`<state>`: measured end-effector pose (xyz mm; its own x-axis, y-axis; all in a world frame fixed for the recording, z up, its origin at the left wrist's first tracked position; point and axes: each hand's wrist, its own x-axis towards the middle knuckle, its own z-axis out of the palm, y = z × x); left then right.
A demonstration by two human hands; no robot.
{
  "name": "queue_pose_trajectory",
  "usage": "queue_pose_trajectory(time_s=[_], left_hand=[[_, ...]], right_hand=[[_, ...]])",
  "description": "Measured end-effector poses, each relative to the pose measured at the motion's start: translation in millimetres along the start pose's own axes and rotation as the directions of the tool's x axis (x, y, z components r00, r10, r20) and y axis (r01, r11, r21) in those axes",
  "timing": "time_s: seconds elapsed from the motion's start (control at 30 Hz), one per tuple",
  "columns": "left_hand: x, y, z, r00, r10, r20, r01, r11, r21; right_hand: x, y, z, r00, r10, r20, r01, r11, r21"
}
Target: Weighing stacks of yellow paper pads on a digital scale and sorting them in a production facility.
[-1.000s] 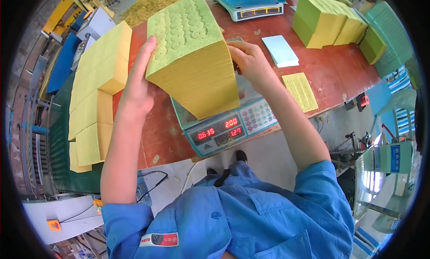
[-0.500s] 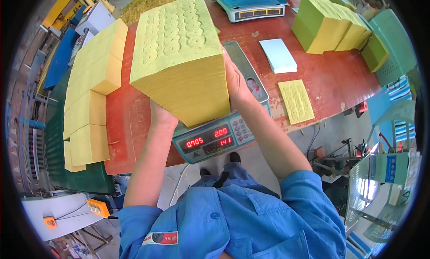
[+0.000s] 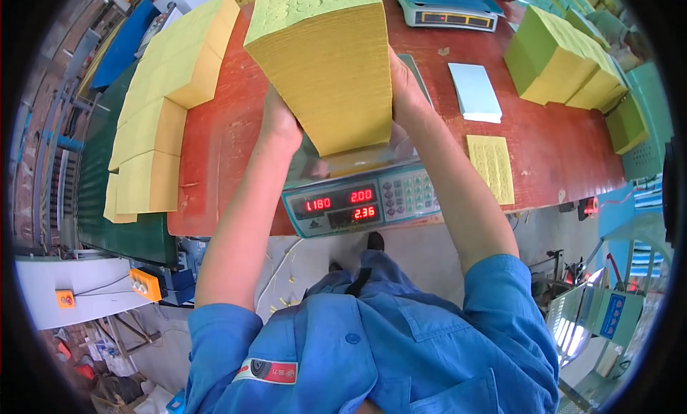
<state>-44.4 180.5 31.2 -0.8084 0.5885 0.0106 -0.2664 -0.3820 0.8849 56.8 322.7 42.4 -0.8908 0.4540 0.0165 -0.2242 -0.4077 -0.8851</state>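
Note:
A tall block of stacked yellow paper sheets, with embossed ring patterns on its top sheet, is held upright between my hands. My left hand presses against its left side, the fingertips hidden behind the block. On the opposite side my right hand grips it, fingers partly out of sight. Beneath it is a digital scale with lit red digits and a keypad. The block's lower edge is at the scale's metal pan; whether its full weight rests there, I cannot tell.
Rows of yellow paper blocks line the red table at the left. On the right lie a thin yellow stack, a pale blue stack and more yellow blocks. A second scale stands at the back.
My hands have moved the yellow block away from the scale's display, farther over the pan. The red digits have changed. The whole view has shifted slightly.

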Motion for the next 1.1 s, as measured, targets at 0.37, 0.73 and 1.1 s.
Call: queue_pose_trajectory(time_s=[0.37, 0.73, 1.1], left_hand=[[-183, 39, -121, 0.997, 0.026, -0.068, -0.003, 0.947, 0.322], [-274, 12, -159, 0.962, -0.241, -0.129, 0.269, 0.922, 0.279], [-269, -6, -144, 0.942, -0.332, -0.056, 0.332, 0.887, 0.322]], right_hand=[[-188, 43, -16, 0.869, -0.331, -0.368, 0.320, 0.943, -0.093], [-318, 152, 46, 0.894, 0.045, -0.445, 0.048, 0.979, 0.196], [-308, 150, 37, 0.903, 0.072, -0.425, 0.038, 0.969, 0.245]])
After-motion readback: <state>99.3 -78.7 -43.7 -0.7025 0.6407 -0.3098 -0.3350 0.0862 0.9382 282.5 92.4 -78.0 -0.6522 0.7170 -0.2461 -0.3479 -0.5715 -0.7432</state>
